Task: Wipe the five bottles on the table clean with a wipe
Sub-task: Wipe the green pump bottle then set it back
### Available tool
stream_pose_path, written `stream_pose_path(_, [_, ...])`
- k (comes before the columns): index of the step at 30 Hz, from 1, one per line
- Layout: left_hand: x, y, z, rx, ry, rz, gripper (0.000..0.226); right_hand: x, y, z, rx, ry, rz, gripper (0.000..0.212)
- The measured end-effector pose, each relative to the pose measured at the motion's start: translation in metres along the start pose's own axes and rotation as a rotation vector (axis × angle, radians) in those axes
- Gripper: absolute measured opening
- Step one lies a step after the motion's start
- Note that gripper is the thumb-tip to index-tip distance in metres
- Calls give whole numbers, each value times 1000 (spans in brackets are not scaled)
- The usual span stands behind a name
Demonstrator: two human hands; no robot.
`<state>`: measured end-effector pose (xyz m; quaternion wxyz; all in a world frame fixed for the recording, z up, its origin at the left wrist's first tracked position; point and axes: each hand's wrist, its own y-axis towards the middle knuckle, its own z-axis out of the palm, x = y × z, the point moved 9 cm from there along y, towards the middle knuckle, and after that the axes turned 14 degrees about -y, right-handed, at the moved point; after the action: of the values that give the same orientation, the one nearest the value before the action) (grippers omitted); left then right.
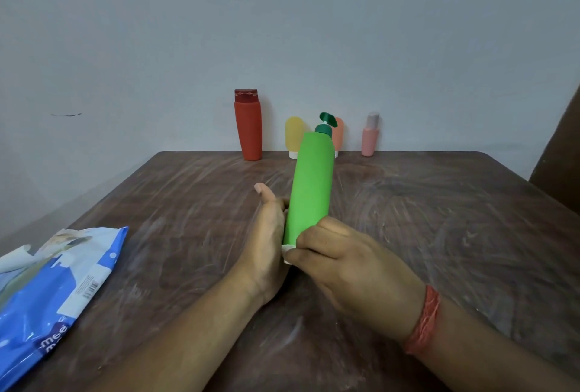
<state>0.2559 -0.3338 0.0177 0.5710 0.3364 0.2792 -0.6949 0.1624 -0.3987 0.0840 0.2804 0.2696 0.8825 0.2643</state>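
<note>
Head view: green pump bottle (pixel 309 190) tilted away over the worktop (pixel 439 219), base steadied by left hand (pixel 270 234) with thumb raised, fingers hidden behind, right hand (pixel 342 263) fingers curled, pinching white wipe (pixel 287 250) against its base, probably for wiping; four bottles waiting upright along the far edge.

You are sitting in what looks like a plain room of a home. Beyond the green pump bottle (pixel 310 184) you grip, toiletry bottles line a bare, pale painted wall (pixel 282 30). Under your grip lies a worn, smeared wooden table (pixel 439 219), and left of it a blue pack of wipes (pixel 53 291).
</note>
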Motion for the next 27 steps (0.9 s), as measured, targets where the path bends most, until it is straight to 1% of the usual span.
stream_pose_path(3, [5, 1, -1, 30, 102, 9, 89, -3, 1, 4, 25, 24, 24, 15])
stream_pose_path(6, [10, -1, 2, 72, 130, -6, 86, -15, 3, 2, 18, -23, 65, 14])
stream_pose_path(10, [13, -3, 8, 88, 177, 23, 88, -54, -2, -15, -88, -88, 275, 15])
stream_pose_path(11, [14, -3, 8, 87, 189, 30, 88, -51, -2, -15, -82, -84, 262, 15])
stream_pose_path(14, [13, -1, 6, 81, 161, 36, 82, -17, 1, -3, 20, -6, 58, 16])
stream_pose_path(15, [12, -2, 5, 87, 142, 31, 81, -10, 2, -1, 54, 25, 15, 19])
stream_pose_path(18, [9, -3, 2, 81, 82, 6, 84, -11, 1, -2, 115, 119, -35, 31])
stream_pose_path(20, [9, -3, 2, 77, 103, 5, 88, -13, -1, -2, 143, 98, -55, 34])
stream_pose_path(23, [11, -3, 5, 70, 253, 37, 98, -34, -4, -6, 87, 4, 45, 33])
stream_pose_path(27, [10, -6, 13, 90, 512, 89, 100, -97, -15, -25, -87, -132, 331, 37])
